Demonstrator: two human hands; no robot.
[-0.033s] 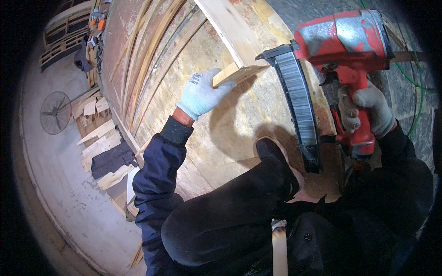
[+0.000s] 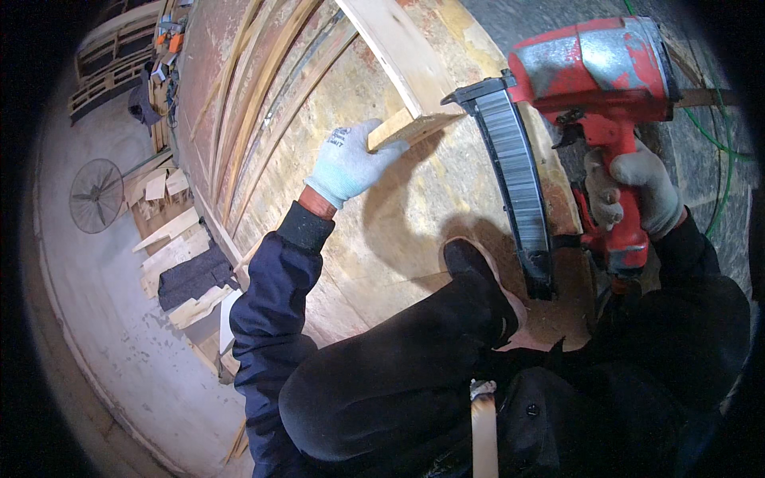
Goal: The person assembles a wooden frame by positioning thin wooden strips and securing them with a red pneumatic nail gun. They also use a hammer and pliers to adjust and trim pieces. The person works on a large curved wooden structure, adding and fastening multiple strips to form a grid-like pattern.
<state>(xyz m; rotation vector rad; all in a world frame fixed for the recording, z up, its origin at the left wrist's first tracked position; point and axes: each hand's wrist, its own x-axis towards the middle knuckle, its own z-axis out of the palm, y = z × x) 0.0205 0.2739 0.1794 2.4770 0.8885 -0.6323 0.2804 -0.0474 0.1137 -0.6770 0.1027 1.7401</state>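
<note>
My left hand (image 2: pixel 355 162), in a pale grey glove, is closed around the near end of a wooden board (image 2: pixel 398 60), with the thumb along its end. The board runs away from me toward the top of the view. My right hand (image 2: pixel 641 189), also gloved, grips the handle of a red and silver nail gun (image 2: pixel 594 76), holding it on its side. A long dark magazine (image 2: pixel 514 175) filled with a strip of nails extends from the gun toward me. The gun's nose (image 2: pixel 466 94) is at the board's near right corner; whether they touch I cannot tell.
Long thin wood strips (image 2: pixel 255 103) lie on the worn work surface (image 2: pixel 335 263) at left. Beyond its left edge are a round fan (image 2: pixel 96 196), scrap boards (image 2: pixel 179 251) and pallets (image 2: pixel 119 60). A green hose (image 2: pixel 727 171) hangs at right. A pale stick with a burnt tip (image 2: pixel 484 430) juts up from below.
</note>
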